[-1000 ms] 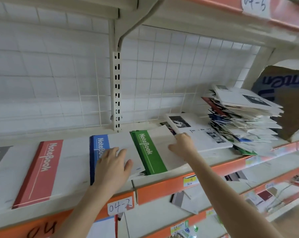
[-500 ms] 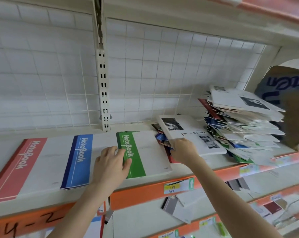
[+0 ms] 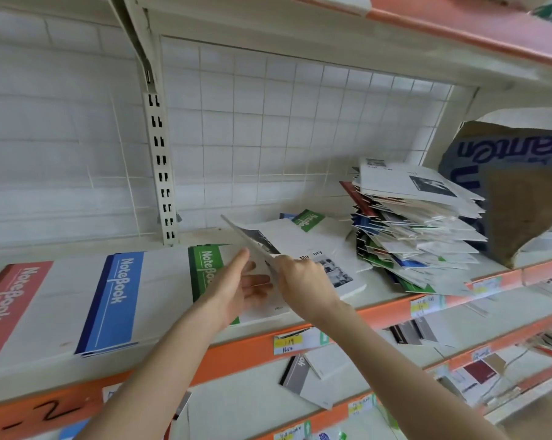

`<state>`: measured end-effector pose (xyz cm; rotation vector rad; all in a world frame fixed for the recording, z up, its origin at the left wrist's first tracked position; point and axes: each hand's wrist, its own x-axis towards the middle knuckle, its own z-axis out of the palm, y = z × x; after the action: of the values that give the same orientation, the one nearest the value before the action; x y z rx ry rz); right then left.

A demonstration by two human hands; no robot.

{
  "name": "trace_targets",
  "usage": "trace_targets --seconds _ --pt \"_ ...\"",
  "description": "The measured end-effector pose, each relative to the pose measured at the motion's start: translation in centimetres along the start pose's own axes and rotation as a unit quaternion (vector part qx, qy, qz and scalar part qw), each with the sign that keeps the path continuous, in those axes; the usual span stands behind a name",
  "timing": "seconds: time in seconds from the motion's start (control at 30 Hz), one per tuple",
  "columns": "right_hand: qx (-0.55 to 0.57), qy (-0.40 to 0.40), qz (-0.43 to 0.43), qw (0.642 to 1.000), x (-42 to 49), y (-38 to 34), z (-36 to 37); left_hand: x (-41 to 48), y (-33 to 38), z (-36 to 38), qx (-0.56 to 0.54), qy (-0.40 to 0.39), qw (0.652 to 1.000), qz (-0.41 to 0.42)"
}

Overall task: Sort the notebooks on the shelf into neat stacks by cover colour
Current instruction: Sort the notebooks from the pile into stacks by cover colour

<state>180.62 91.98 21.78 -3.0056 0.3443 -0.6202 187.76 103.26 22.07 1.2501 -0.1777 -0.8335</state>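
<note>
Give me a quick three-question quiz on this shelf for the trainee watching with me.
1. True or false: the right hand pinches a tilted white notebook.
2. Which cover colour lies between the red stack and the green stack? A blue, B grey, C yellow.
3. Fill in: the messy pile sits to the ____ of the green stack.
Key: 1 true; 2 A, the blue stack; 3 right.
</note>
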Motion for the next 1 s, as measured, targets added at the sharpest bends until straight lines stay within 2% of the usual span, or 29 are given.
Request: trace_targets --seconds 0.07,0.13,0.2,0.3,0.4,0.47,0.5,0.53,0.6,0.63,0.67,0.73,0.83,0.97,1.0 --pt "0.071 0.009 -0.043 0.997 -1.1 -0.7 0.1 0.1 0.3 0.3 -0.076 -0.019 0.996 -0.053" --pt "0.131 0.012 -0.09 0.987 -2.1 -1.3 -0.1 0.1 0.0 0.3 -0.099 0.013 0.993 -0.06" --pt "0.196 0.004 -0.084 0.977 -2.5 -1.4 -1.0 0.1 -0.4 0.1 -0.107 0.037 0.992 -0.057" --pt "0.233 -0.044 0.009 0.971 -1.9 0.5 -1.4 -0.2 -0.3 -0.5 -0.088 0.091 0.992 -0.007" --pt "0.192 -0.081 0.144 0.967 -0.8 3.4 -0.6 -0.8 0.8 -0.9 -0.061 0.118 0.989 0.059" --pt "0.225 -0.089 0.222 0.945 -0.3 4.3 -0.4 -1.3 1.3 -1.5 -0.038 0.114 0.989 0.09" --pt "0.287 -0.091 0.259 0.918 -0.1 4.6 -0.4 -1.6 1.6 -1.8 -0.027 0.113 0.988 0.101" --pt "0.382 -0.094 0.294 0.871 0.0 4.6 -0.5 -1.9 1.8 -2.2 -0.018 0.111 0.987 0.111" --pt "0.565 -0.105 0.338 0.745 0.1 4.0 -0.9 -2.1 2.4 -2.8 -0.011 0.108 0.985 0.134" --pt "0.618 -0.096 0.341 0.701 0.2 3.8 -1.0 -2.2 2.7 -2.9 -0.012 0.105 0.984 0.143" --pt "0.638 -0.081 0.337 0.688 0.3 3.7 -0.9 -2.4 2.9 -3.1 -0.011 0.102 0.984 0.146" --pt "0.63 -0.046 0.325 0.704 1.0 3.2 -0.7 -2.5 2.8 -3.4 -0.003 0.085 0.988 0.125" --pt "0.583 -0.016 0.318 0.748 2.1 2.8 -0.1 -2.4 2.0 -4.3 0.008 0.07 0.995 0.075" --pt "0.443 -0.093 0.302 0.839 3.5 3.3 0.9 -2.5 1.5 -5.8 0.049 0.114 0.989 0.083" --pt "0.409 -0.091 0.295 0.859 3.9 3.7 1.2 -2.5 1.5 -6.3 0.06 0.119 0.987 0.09"
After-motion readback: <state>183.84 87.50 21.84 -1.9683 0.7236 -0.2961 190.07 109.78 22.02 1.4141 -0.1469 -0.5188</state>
